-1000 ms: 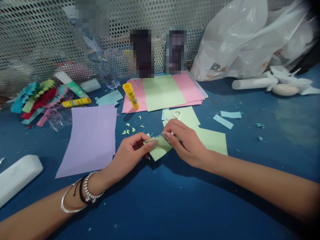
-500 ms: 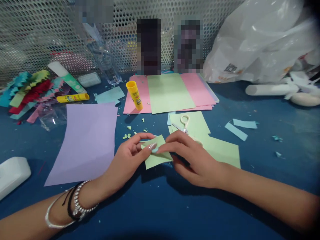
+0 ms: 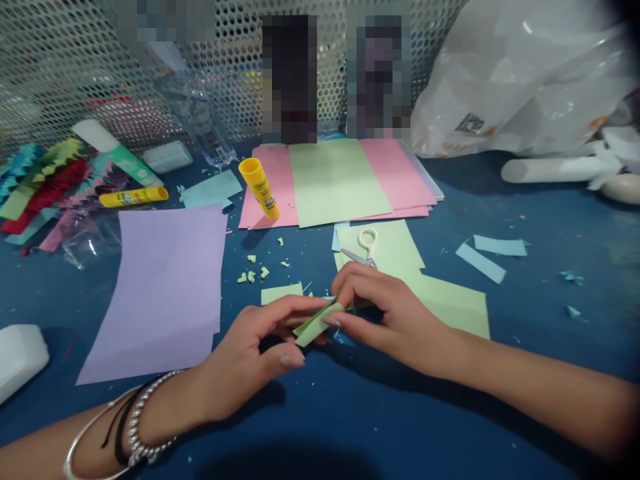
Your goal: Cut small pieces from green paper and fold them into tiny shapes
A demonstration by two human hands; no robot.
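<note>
- Right hand (image 3: 387, 313): nearly closed, folded green paper (image 3: 315, 329) pinched between thumb and fingers.
- Left hand (image 3: 245, 350): loosely open, thumb clear of paper, fingers behind it; contact cannot be told.
- Risk: fold may be skewed, since only the right-hand end is seen pinched.
- Risk: scissors (image 3: 360, 258), just beyond right knuckles, might be knocked.
- Paper held at right fingertips, slanted toward left thumb.

Place: craft worktable (image 3: 380, 400) | coloured sheets (image 3: 340, 183), glue stick (image 3: 260, 190), scissors (image 3: 371, 254), paper scraps (image 3: 251, 259) lay about | perforated panel (image 3: 235, 40) stood behind
</note>
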